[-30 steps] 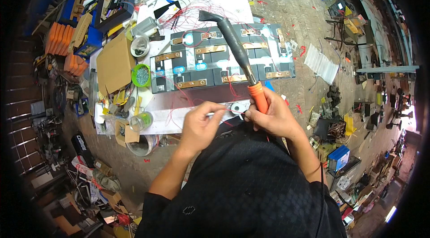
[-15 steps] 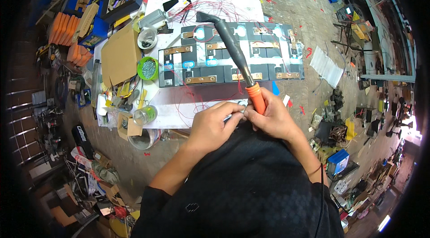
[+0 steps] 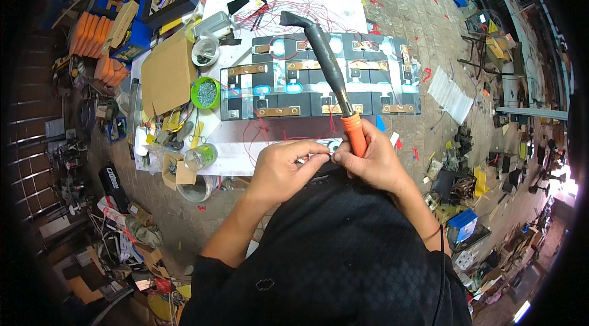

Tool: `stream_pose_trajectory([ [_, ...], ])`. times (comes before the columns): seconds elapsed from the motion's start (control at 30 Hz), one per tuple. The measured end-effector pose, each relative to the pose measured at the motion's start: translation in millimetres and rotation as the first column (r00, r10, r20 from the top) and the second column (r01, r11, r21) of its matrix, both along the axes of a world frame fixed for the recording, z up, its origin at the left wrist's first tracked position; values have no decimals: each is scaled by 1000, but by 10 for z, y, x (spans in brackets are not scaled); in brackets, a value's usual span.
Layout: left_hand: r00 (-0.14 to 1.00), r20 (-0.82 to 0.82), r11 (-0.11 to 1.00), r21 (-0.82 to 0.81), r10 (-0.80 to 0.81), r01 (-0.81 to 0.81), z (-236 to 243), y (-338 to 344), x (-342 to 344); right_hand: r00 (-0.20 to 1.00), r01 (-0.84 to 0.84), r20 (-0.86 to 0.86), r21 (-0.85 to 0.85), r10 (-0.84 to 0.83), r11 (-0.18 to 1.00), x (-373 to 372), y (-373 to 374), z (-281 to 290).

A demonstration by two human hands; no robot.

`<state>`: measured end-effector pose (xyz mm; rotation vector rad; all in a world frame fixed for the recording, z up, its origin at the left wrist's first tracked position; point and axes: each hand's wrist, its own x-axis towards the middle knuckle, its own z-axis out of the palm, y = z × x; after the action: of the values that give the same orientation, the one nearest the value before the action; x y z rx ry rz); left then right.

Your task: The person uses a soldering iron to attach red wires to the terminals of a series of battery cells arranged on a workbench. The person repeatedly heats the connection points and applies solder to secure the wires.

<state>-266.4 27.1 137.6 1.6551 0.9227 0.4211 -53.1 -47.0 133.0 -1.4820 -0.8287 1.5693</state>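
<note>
Upright in my right hand [image 3: 379,165] is a large soldering iron [image 3: 325,59] with an orange handle, a dark shaft and a bent, flattened tip. The fingers wrap round the handle. Close by, my left hand [image 3: 275,171] pinches thumb against forefinger. A small, shiny grey-white piece [image 3: 333,146] shows between the two hands; its kind is too small to tell. Beyond them lies a battery pack [image 3: 371,74] of black cells, copper-coloured strips and clear tape. The iron's shaft passes in front of it.
Red wires [image 3: 288,7] tangle on the white tabletop behind the pack. To the left are a cardboard sheet [image 3: 165,74], a green cup of small metal parts [image 3: 207,93], a clear jar [image 3: 200,157] and a small open carton [image 3: 178,169]. A crumpled white sheet [image 3: 450,93] lies on the floor at right.
The iron's tip and shaft have shifted slightly right in view. My left hand has turned a little, and more of the small shiny piece shows between the hands.
</note>
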Motion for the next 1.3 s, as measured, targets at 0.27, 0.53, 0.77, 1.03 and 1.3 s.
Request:
stream_pose_trajectory([
  [0.27, 951, -259, 983, 117, 168, -142, -309, 999, -72, 952, 56, 300, 47, -67, 997, 360, -174, -142],
  [0.53, 899, -415, 970, 242, 140, -39, -729, 1601, 151, 948, 43, 319, -174, 15, 984, 507, -283, -57],
  [0.77, 863, -461, 936, 351, 206, -36, -882, 1591, 335, 959, -6, 275, -232, 71, 973, 485, -136, -80],
  [1.03, 868, -457, 933, 359, 197, -23, -843, 1633, 361, 957, -5, 276, -304, 93, 953, 489, -65, -32],
  [1.3, 864, -475, 896, 440, 170, 66, -923, 1662, 415, 930, 7, 346, -354, 125, 935, 519, 9, 14],
])
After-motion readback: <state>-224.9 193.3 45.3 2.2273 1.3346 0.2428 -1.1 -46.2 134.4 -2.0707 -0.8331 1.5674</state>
